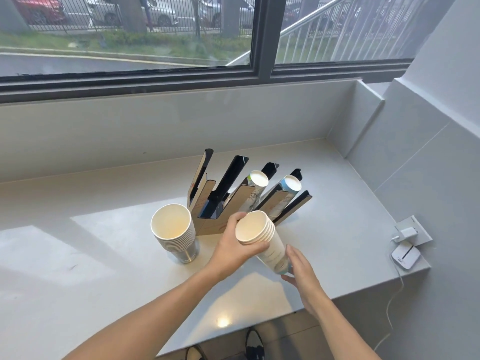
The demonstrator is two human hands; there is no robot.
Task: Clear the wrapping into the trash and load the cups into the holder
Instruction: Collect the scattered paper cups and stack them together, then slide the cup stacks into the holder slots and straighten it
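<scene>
Person is standing at the grey counter (78,255). Left hand (235,246) is gripping a tilted stack of paper cups (262,239) near its rims; right hand (302,275) is lying open, fingers flat against the stack's lower end. Stack is hanging above the counter, just in front of the cup holder (233,196). Holder's two right slots are already carrying cups. A second cup stack (174,229) is standing upright beside the holder's left edge.
</scene>
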